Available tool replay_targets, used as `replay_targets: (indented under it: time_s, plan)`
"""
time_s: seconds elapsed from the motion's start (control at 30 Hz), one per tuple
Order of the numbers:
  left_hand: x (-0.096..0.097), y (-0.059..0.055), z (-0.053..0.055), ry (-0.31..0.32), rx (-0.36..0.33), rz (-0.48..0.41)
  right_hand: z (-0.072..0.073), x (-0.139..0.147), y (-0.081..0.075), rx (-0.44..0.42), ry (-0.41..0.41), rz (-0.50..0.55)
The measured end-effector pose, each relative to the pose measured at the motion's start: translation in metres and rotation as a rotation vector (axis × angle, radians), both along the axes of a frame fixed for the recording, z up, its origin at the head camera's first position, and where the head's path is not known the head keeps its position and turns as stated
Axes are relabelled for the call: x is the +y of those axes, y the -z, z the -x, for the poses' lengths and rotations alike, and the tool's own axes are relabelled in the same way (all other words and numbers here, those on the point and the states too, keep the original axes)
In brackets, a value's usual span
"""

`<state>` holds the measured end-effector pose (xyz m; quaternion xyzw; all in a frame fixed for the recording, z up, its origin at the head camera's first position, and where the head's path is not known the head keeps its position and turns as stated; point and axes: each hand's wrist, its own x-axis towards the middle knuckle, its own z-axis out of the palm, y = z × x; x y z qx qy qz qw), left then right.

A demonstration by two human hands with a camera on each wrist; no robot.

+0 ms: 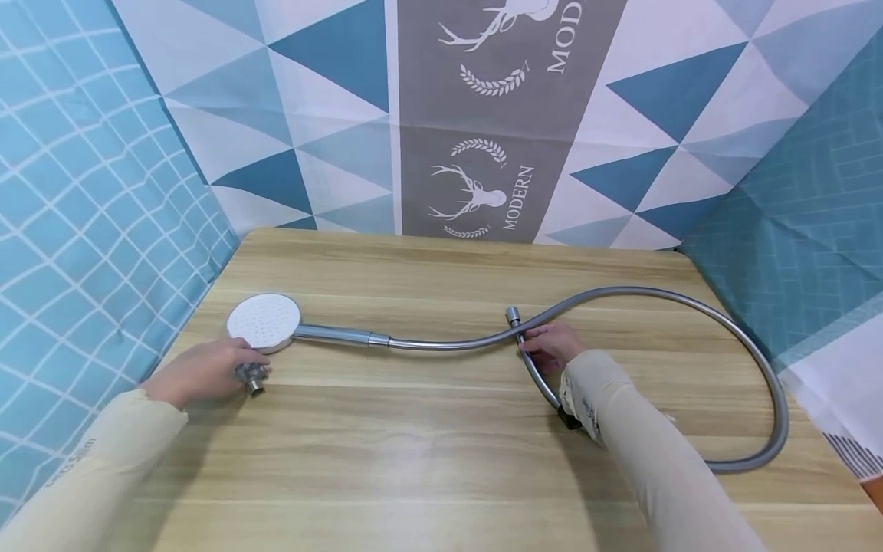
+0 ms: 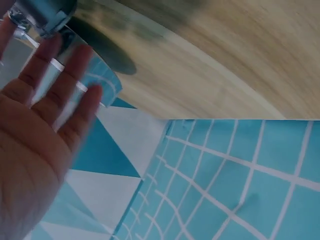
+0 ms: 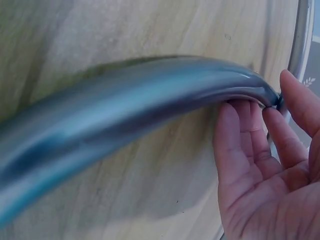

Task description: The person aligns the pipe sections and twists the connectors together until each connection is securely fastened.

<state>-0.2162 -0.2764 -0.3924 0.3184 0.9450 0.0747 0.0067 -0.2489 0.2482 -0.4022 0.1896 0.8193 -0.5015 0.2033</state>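
Observation:
A shower head (image 1: 265, 322) with a round white face and chrome handle lies on the table at the left, with a silver shower hose (image 1: 441, 345) joined to its handle. My left hand (image 1: 207, 372) holds a small chrome fitting (image 1: 254, 377) with a short pipe end, just in front of the shower head. In the left wrist view the fitting (image 2: 47, 15) shows at the upper left by the fingertips. My right hand (image 1: 555, 346) pinches the hose just below its loose end (image 1: 513, 315). Thumb and fingers meet at the hose (image 3: 175, 90) in the right wrist view.
The hose runs in a wide loop (image 1: 773, 383) over the right side of the wooden table (image 1: 414, 468) and passes under my right forearm. A small black piece (image 1: 569, 418) sits by the right cuff. Patterned cloth walls (image 1: 331, 169) stand behind the table and along its sides.

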Motion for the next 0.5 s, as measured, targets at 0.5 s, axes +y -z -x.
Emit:
replay_targets:
  time_s: [0.5]
  plan:
    - [0.009, 0.005, 0.004, 0.087, -0.082, 0.028, 0.013, -0.015, 0.01, 0.167, 0.063, -0.149]
